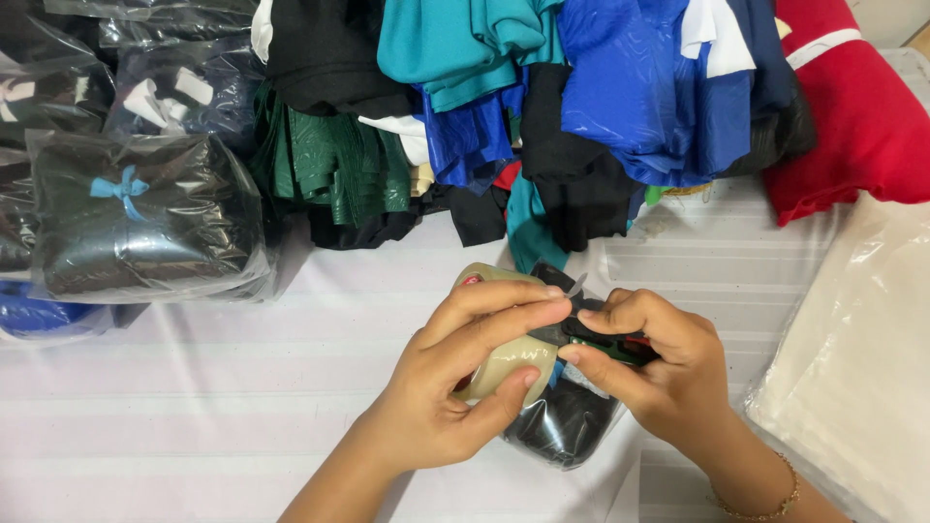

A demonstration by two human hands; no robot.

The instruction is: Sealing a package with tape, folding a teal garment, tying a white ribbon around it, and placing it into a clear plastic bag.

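Left hand is gripping the tape roll, fingers closed around it. Right hand is pinching the tape end just right of that grip, closed. Small black bagged packet is lying directly beneath both hands, nearer the right.

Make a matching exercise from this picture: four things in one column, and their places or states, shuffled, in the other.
Things:
1. roll of tape
2. red cloth
3. bagged dark garment with a blue bow
4. stack of clear bags

Places or states:
A. far right edge of the table
B. held in the left hand
C. top right corner
D. left side, in clear plastic

Pairs: 1-B, 2-C, 3-D, 4-A
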